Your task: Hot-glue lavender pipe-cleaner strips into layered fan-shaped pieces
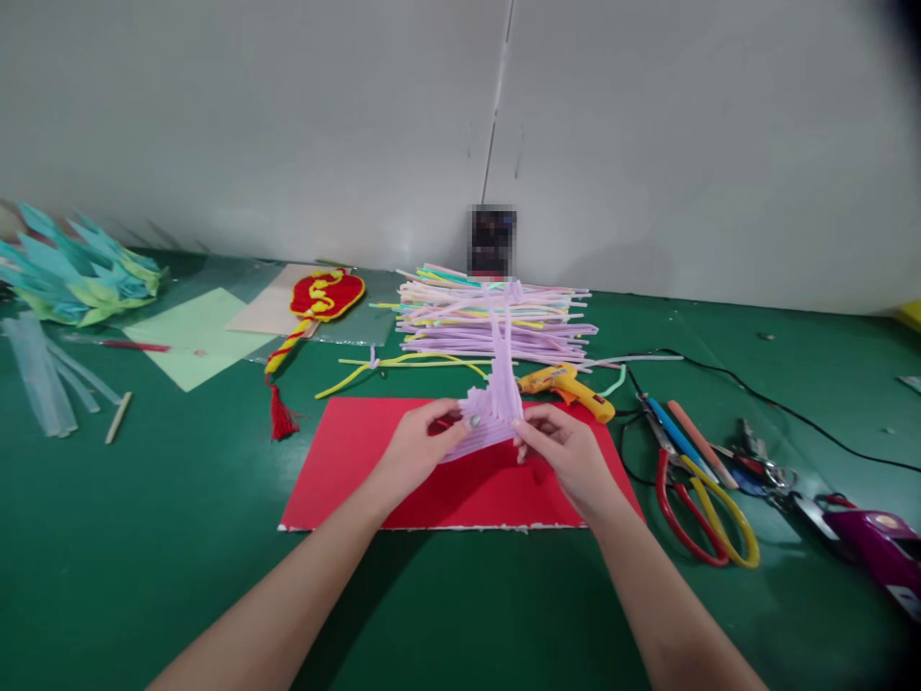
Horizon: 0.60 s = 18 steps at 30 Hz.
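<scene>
Between my two hands is a lilac pipe-cleaner piece [490, 422], made of stems laid side by side, with longer stems standing up from its right part. My left hand [424, 440] is closed on its left edge, thumb in front. My right hand [562, 443] pinches the lower right edge between thumb and fingers. The piece is held just above a red board [345, 470] with a frayed white front edge. Behind it lies a pile of pipe cleaners [446, 326] in lilac, pink, yellow and teal. A yellow glue gun [568, 387] rests beside my right hand.
To the right lie red-and-yellow-handled scissors [709, 518], a blue pen [680, 437], keys [781, 475], a purple tool [874, 537] and a black cord [777, 403]. Leftward are a red fan-shaped ornament [327, 296], green paper [205, 336], glue sticks [43, 384] and teal leafy shapes [79, 269].
</scene>
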Tool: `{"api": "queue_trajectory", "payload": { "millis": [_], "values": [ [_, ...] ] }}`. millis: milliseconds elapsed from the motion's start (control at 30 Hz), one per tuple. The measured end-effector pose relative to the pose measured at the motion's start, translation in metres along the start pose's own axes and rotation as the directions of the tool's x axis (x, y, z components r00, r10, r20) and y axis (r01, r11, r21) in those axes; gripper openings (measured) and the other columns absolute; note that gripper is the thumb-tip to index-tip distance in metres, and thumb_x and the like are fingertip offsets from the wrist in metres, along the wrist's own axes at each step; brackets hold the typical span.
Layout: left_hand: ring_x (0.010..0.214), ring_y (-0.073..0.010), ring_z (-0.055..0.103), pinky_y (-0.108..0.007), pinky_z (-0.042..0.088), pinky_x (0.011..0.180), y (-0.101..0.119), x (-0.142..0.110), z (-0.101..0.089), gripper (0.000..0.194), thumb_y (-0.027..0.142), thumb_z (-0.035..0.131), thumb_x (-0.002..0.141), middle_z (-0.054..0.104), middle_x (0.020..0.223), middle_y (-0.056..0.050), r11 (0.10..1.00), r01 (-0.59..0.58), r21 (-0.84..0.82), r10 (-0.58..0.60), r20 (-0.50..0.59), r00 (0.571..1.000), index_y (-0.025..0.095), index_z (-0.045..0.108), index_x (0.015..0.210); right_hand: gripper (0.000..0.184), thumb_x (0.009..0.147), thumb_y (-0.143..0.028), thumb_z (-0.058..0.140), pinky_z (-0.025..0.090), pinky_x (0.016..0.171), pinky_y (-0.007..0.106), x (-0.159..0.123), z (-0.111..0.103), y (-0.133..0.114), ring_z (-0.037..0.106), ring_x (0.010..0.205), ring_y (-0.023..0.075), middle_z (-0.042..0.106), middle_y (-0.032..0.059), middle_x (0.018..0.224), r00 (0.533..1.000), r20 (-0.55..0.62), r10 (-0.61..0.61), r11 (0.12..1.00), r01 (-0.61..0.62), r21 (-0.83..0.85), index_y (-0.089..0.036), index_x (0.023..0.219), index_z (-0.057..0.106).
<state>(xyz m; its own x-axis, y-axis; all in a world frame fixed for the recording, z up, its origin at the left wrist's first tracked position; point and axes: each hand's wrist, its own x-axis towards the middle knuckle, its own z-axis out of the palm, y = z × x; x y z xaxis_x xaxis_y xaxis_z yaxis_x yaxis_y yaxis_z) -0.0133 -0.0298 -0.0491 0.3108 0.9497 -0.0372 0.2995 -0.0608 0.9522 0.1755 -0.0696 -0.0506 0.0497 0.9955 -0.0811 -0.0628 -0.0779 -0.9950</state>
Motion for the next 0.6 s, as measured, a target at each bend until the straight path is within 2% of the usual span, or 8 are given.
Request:
{"api": "queue_trajectory", "payload": {
  "millis": [100, 200, 267, 333, 400, 467, 533, 600],
  "values": [
    [0.086, -0.0202, 0.062, -0.030, 0.047, 0.075, 0.000, -0.001, 0.001, 0.025, 0.032, 0.060, 0.073, 0.069, 0.094, -0.006, 0.999, 0.029, -0.046, -0.025, 0.097, 0.995, 0.017, 0.064, 0.093, 0.019, 0.070, -0.033, 0.067, 0.048, 0.055, 0.025, -0.002, 0.005, -0.001, 0.057, 0.052, 0.0099, 0.061, -0.0022, 0.061, 0.998, 0.053, 0.035, 0.999, -0.033, -0.039, -0.017, 0.076, 0.058],
    [0.086, -0.0214, 0.063, -0.031, 0.047, 0.075, 0.000, -0.001, 0.002, 0.024, 0.032, 0.061, 0.073, 0.069, 0.094, -0.005, 0.997, 0.063, -0.033, -0.060, 0.100, 0.993, 0.017, 0.064, 0.092, 0.023, 0.073, -0.038, 0.062, 0.047, 0.050, 0.025, -0.002, 0.008, 0.001, 0.055, 0.049, 0.0106, 0.061, -0.0013, 0.061, 0.997, 0.048, 0.065, 0.994, -0.060, -0.092, -0.017, 0.083, 0.059],
    [0.086, -0.0218, 0.063, -0.031, 0.047, 0.075, -0.001, -0.001, 0.002, 0.026, 0.032, 0.061, 0.072, 0.069, 0.094, -0.005, 0.995, 0.093, -0.035, -0.090, 0.075, 0.993, 0.017, 0.064, 0.093, 0.028, 0.078, -0.043, 0.055, 0.045, 0.046, 0.025, -0.001, 0.004, 0.002, 0.053, 0.048, 0.0116, 0.060, 0.0002, 0.062, 0.999, -0.009, 0.036, 0.985, -0.037, -0.166, -0.017, 0.089, 0.060],
    [0.087, -0.0224, 0.063, -0.031, 0.048, 0.073, -0.003, 0.000, 0.002, 0.028, 0.033, 0.061, 0.072, 0.069, 0.096, -0.006, 0.990, 0.124, -0.067, -0.121, 0.053, 0.991, 0.017, 0.063, 0.095, 0.031, 0.082, -0.044, 0.048, 0.045, 0.048, 0.027, 0.003, -0.006, 0.003, 0.054, 0.053, 0.0134, 0.062, 0.0030, 0.068, 0.989, -0.125, -0.075, 0.948, 0.032, -0.317, -0.017, 0.090, 0.062],
    [0.088, -0.0226, 0.063, -0.031, 0.048, 0.073, -0.004, 0.001, 0.002, 0.028, 0.033, 0.061, 0.071, 0.069, 0.096, -0.006, 0.985, 0.144, -0.101, -0.141, 0.030, 0.990, 0.017, 0.062, 0.094, 0.027, 0.081, -0.041, 0.051, 0.047, 0.059, 0.030, 0.007, -0.023, 0.001, 0.057, 0.063, 0.0161, 0.064, 0.0056, 0.079, 0.926, -0.258, -0.274, 0.823, 0.088, -0.561, -0.019, 0.090, 0.063],
    [0.087, -0.0217, 0.063, -0.030, 0.048, 0.073, -0.005, 0.002, 0.002, 0.027, 0.031, 0.061, 0.071, 0.069, 0.095, -0.006, 0.983, 0.142, -0.120, -0.143, -0.004, 0.990, 0.017, 0.061, 0.093, 0.024, 0.081, -0.036, 0.050, 0.046, 0.071, 0.035, 0.013, -0.044, -0.001, 0.057, 0.076, 0.0196, 0.064, 0.0079, 0.088, 0.832, -0.285, -0.477, 0.623, 0.091, -0.777, -0.019, 0.089, 0.064],
    [0.086, -0.0207, 0.063, -0.030, 0.048, 0.073, -0.004, 0.003, 0.002, 0.028, 0.029, 0.061, 0.070, 0.069, 0.095, -0.005, 0.984, 0.134, -0.121, -0.140, -0.045, 0.989, 0.017, 0.060, 0.095, 0.023, 0.080, -0.033, 0.049, 0.042, 0.080, 0.039, 0.019, -0.065, -0.001, 0.055, 0.083, 0.0230, 0.062, 0.0089, 0.086, 0.801, -0.216, -0.559, 0.417, 0.046, -0.908, -0.018, 0.088, 0.065],
    [0.085, -0.0201, 0.063, -0.029, 0.048, 0.072, -0.003, 0.003, 0.002, 0.029, 0.029, 0.062, 0.069, 0.068, 0.095, -0.005, 0.985, 0.126, -0.120, -0.136, -0.078, 0.988, 0.018, 0.059, 0.096, 0.025, 0.081, -0.033, 0.047, 0.041, 0.080, 0.041, 0.025, -0.082, 0.001, 0.054, 0.082, 0.0240, 0.060, 0.0101, 0.087, 0.798, -0.195, -0.570, 0.302, -0.017, -0.953, -0.018, 0.090, 0.065]
  ]
}}
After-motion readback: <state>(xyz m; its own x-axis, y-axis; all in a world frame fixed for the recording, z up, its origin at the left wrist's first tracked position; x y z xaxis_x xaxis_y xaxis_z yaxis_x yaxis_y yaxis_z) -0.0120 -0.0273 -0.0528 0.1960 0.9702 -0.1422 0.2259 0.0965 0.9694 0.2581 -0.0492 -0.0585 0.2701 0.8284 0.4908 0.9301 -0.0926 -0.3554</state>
